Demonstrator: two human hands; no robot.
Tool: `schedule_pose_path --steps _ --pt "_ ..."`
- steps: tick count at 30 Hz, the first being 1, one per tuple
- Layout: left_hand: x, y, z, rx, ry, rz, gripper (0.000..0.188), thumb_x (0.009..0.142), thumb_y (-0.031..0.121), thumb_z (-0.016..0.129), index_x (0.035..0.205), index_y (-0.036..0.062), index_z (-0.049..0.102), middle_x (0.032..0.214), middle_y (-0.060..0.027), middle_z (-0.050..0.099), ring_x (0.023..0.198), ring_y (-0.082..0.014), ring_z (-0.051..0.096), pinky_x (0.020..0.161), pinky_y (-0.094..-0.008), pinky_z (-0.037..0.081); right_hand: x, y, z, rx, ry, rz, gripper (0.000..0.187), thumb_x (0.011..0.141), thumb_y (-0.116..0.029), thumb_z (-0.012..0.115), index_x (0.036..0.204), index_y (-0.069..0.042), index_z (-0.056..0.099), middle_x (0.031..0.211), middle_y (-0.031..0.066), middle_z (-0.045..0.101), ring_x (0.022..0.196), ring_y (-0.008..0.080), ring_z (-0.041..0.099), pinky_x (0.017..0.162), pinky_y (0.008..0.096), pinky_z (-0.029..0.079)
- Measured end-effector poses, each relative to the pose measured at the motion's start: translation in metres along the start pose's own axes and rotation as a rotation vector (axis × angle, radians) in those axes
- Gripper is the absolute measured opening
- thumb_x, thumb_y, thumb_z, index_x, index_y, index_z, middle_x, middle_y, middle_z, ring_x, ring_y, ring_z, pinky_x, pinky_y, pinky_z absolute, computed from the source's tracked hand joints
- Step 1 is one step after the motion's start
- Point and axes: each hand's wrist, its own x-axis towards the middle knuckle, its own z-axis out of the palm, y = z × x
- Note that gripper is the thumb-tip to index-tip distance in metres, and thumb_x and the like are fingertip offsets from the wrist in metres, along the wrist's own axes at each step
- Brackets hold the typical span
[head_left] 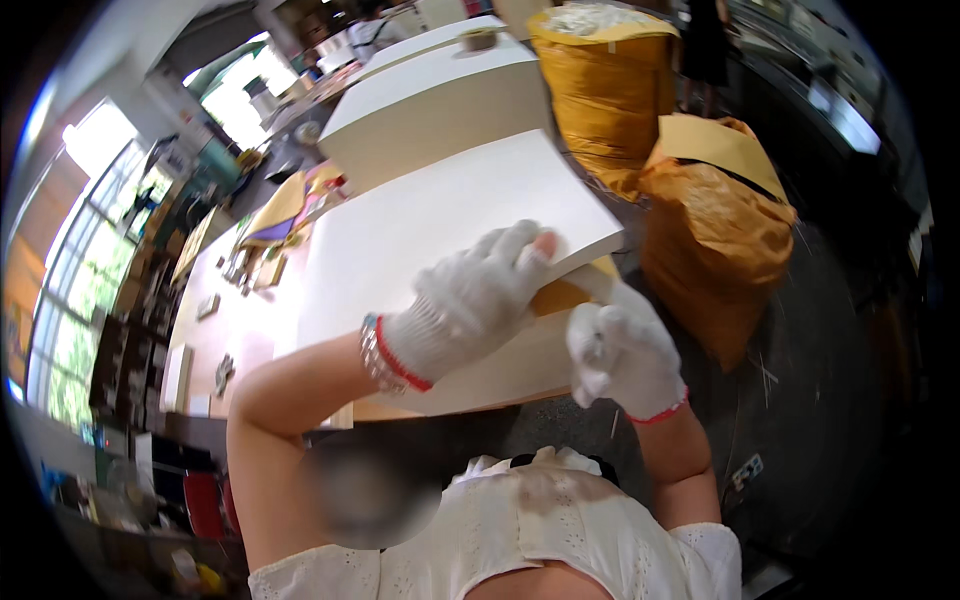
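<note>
My left hand (470,285), in a white knit glove with a red cuff, lies over the front edge of a white stack of sheets or board (430,215). Its fingers are bent on the top face near the right corner, with one bare fingertip showing. The underside of this grip is hidden. My right hand (625,350), gloved the same way, is closed in front of the stack's right corner. What its curled fingers hold, if anything, cannot be made out. Between the hands a brown surface (563,297) shows below the white edge.
A larger white stack (430,105) bears a tape roll (478,40). Two orange sacks (715,230) (605,100) stand right. Small tools and blocks lie on the worktable (245,335) at left. Scraps lie on the dark floor (790,330). Other people are far back.
</note>
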Motion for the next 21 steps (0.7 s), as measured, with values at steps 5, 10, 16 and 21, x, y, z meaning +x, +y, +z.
schedule_pose_path --steps 5,10,16,21 --pt "0.012 -0.038 -0.058 -0.037 0.120 -0.300 0.038 0.079 0.013 0.068 0.114 0.0073 0.056 0.082 -0.0119 0.062 0.072 -0.0300 0.065 0.060 -0.0361 0.053 0.006 0.010 0.007 -0.086 -0.068 -0.104 0.062 0.092 -0.011 0.056 0.146 0.005 0.029 0.087 0.0148 0.065 0.062 0.0203 0.064 0.059 0.0350 0.057" --pt "-0.039 -0.102 -0.164 -0.470 0.759 -0.416 0.026 0.087 0.011 0.065 0.108 0.0009 0.053 0.091 -0.0088 0.062 0.079 -0.0161 0.064 0.059 -0.0240 0.056 0.026 0.058 0.048 -1.008 -0.118 -0.301 0.053 0.094 -0.009 0.059 0.141 0.005 0.040 0.093 0.0112 0.066 0.083 0.0185 0.066 0.073 0.0316 0.056" --pt "-0.169 -0.185 -0.212 -0.658 1.295 -0.336 0.018 0.085 0.001 0.052 0.100 0.0006 0.060 0.098 -0.0098 0.065 0.087 -0.0176 0.065 0.081 -0.0294 0.057 0.104 0.152 0.118 -1.880 -0.403 -0.651 0.046 0.072 -0.014 0.074 0.113 -0.001 0.056 0.110 0.0134 0.058 0.100 0.0263 0.059 0.088 0.0399 0.050" --pt "-0.233 -0.244 -0.186 -1.003 1.513 -0.291 0.025 0.084 0.000 0.046 0.106 0.0012 0.057 0.106 -0.0108 0.061 0.092 -0.0199 0.064 0.082 -0.0323 0.058 0.137 0.218 0.123 -2.076 -0.344 -0.659 0.046 0.058 -0.016 0.078 0.097 -0.003 0.055 0.102 0.0113 0.056 0.096 0.0282 0.056 0.090 0.0425 0.045"
